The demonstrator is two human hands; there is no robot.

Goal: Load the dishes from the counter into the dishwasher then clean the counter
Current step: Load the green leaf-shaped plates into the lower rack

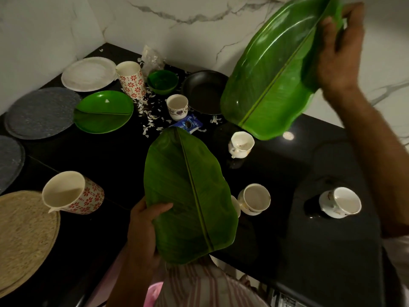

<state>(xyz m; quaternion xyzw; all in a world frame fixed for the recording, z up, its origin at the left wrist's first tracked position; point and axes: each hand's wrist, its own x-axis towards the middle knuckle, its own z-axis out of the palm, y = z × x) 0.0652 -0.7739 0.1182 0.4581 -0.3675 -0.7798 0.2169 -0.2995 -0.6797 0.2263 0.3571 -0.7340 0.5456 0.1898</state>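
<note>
My left hand (145, 227) grips the near edge of a green leaf-shaped plate (190, 196), held over the black counter (115, 160). My right hand (336, 54) holds a second leaf-shaped plate (272, 74) raised high against the marble wall, tilted on edge. On the counter lie a round green plate (104, 111), a green bowl (162, 82), a black pan (204, 91), a white plate (88, 74), two red-flowered mugs (131, 79) (73, 193) and several small white cups (177, 106) (241, 144) (254, 199) (340, 202).
Two grey round mats (42, 113) (8, 160) and a woven mat (24, 235) lie along the left. White scraps (150, 118), a blue biscuit wrapper (188, 125) and a crumpled clear bag (151, 59) litter the middle back. Marble walls meet at the corner.
</note>
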